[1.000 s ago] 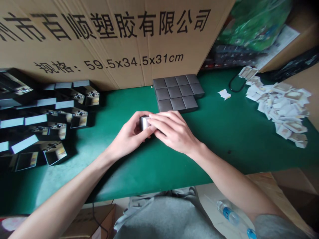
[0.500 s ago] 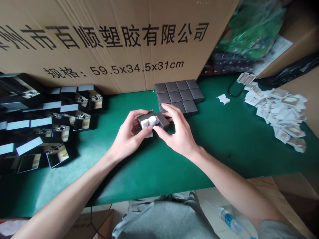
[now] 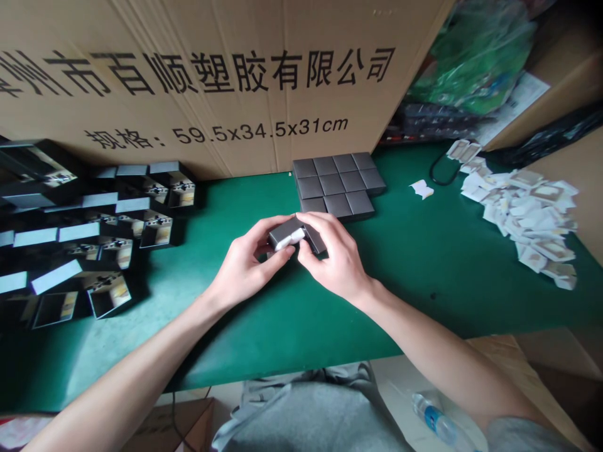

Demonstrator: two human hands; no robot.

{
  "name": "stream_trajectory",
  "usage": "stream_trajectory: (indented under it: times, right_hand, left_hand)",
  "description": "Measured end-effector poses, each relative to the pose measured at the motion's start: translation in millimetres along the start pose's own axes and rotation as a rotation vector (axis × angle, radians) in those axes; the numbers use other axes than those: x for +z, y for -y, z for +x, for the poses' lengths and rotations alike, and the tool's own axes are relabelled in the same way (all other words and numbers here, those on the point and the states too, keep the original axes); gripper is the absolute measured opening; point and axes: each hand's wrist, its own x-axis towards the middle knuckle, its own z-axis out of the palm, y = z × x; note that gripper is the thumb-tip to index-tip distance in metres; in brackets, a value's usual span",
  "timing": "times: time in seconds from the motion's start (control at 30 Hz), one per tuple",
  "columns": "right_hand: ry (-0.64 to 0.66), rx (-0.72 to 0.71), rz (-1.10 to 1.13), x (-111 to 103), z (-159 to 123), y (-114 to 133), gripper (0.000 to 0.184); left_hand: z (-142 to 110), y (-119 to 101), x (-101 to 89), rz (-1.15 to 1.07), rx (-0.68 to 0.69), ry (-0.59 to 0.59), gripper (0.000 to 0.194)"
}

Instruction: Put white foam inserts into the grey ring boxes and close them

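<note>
Between my hands, above the green table, is a small dark box with its lid part way open. A white insert shows in the gap along its near side. My left hand grips the box from the left, its thumb lying against the white piece. On the other side, my right hand holds the box's right part, fingers bent over the top and thumb at the front. Just behind stands a block of closed dark boxes, set in rows. What lies deeper in the held box is hidden.
Several open dark boxes stand on the left of the green table. A heap of white inserts lies at the right, with one loose white piece nearer the middle. A large cardboard carton walls off the back.
The box has tilted and moved slightly right, its lid coming lower over the white insert. My right hand's fingers have closed in over the top of the box.
</note>
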Motion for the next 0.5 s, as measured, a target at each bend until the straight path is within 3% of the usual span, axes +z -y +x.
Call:
stream_trajectory:
  times: [0.5]
  right_hand:
    - [0.097,0.014,-0.042,-4.0,-1.4,-1.3,0.041]
  left_hand:
    - [-0.1,1.7,1.0,0.151,0.082,0.010,0.052]
